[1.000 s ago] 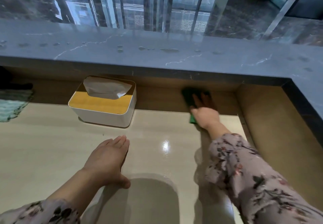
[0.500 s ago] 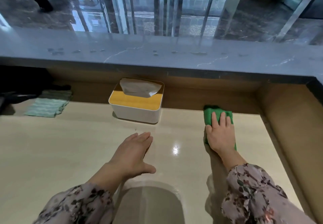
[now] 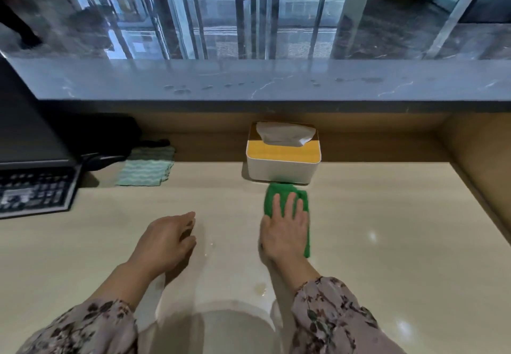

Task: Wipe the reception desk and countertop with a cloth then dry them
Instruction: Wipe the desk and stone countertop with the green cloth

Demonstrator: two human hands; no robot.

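The green cloth (image 3: 279, 196) lies on the beige desk (image 3: 387, 229), now just in front of the tissue box (image 3: 282, 165) rather than off to its right. The right hand (image 3: 286, 232) presses it with straight, slightly spread fingers. The left hand (image 3: 166, 240), fingers now loosely curled, holds nothing. A striped cloth (image 3: 146, 171) and a keyboard (image 3: 36, 190) lie further left.

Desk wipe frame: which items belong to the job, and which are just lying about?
In the job: green cloth, pressed flat by the right hand; beige desk; grey countertop; striped cloth, maybe for drying.
Lying about: tissue box; keyboard.
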